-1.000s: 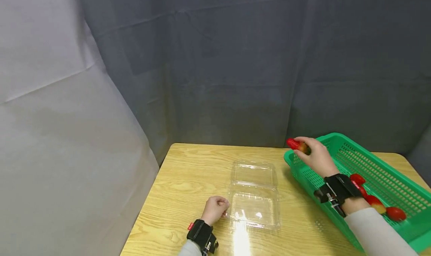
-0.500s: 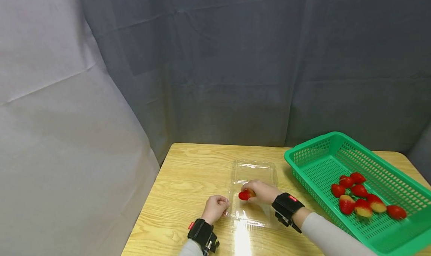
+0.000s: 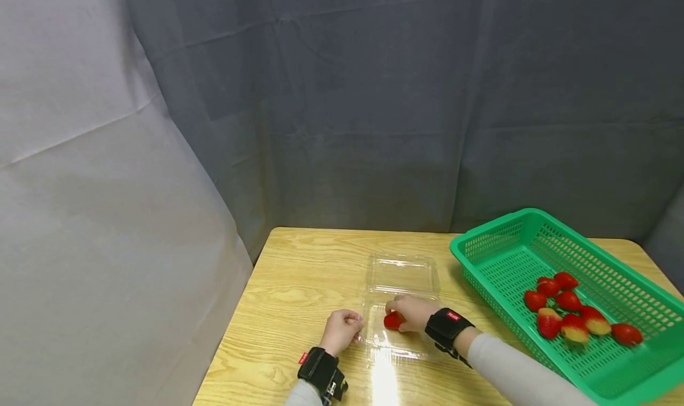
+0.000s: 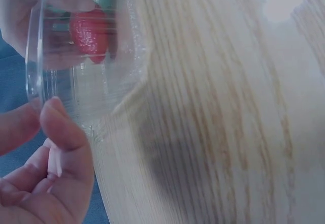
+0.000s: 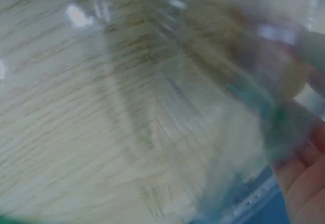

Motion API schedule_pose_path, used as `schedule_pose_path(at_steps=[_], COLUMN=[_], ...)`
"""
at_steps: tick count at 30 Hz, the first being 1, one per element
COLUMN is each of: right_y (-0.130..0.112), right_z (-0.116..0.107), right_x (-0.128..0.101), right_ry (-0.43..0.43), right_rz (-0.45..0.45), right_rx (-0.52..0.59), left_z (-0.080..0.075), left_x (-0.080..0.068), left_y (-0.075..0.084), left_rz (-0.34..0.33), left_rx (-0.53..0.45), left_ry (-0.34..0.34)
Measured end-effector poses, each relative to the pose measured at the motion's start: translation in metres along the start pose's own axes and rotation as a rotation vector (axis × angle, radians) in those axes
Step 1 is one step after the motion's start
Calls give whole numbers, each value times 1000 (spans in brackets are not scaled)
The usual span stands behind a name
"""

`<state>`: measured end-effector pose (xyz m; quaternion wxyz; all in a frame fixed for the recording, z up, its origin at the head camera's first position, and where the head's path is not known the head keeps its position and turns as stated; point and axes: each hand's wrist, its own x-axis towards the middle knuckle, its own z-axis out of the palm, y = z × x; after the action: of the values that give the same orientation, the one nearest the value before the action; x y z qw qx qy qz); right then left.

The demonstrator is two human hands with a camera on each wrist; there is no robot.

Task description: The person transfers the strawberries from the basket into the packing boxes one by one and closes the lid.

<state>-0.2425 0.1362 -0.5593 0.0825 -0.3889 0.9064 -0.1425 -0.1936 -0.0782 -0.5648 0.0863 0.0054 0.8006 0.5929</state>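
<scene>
- The strawberry (image 3: 393,320) sat low in the clear clamshell box's (image 3: 402,335) near tray, the right hand (image 3: 412,314) closed around it.
- The left hand (image 3: 339,331) pinched the box's rim at 9 o'clock, apparently steadying it.
- The left wrist view showed that pinch; the right wrist view was blurred.
- The green basket (image 3: 497,240) lay at 3 o'clock.

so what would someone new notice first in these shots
Probably the bright green basket on the right of the wooden table, with red strawberries lying loose inside. Next, the right hand holding a single strawberry in the clear plastic clamshell at the table's middle, while the left hand pinches that container's left edge.
</scene>
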Motion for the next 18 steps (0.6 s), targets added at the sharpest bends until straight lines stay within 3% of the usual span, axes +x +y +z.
schedule_pose_path(at_steps=[3,7,12,15,18], right_y=[-2,2,39,73,105], right_z=[-20,-79,-149,-164,-159], right_x=[-6,-24,-67,-100,-130], right_ry=[8,95,249,261,217], right_rz=[4,42,264,411,521], right_rx=[82,221,245,213,184], left_z=[1,1,-1,-3,-4], left_x=[0,-1,-3,-5,-6], left_y=[0,-1,0,1,1], left_rz=[2,4,-2,-3,1], left_rx=[-6,4,10,6,5], left_ry=[0,0,3,3,4])
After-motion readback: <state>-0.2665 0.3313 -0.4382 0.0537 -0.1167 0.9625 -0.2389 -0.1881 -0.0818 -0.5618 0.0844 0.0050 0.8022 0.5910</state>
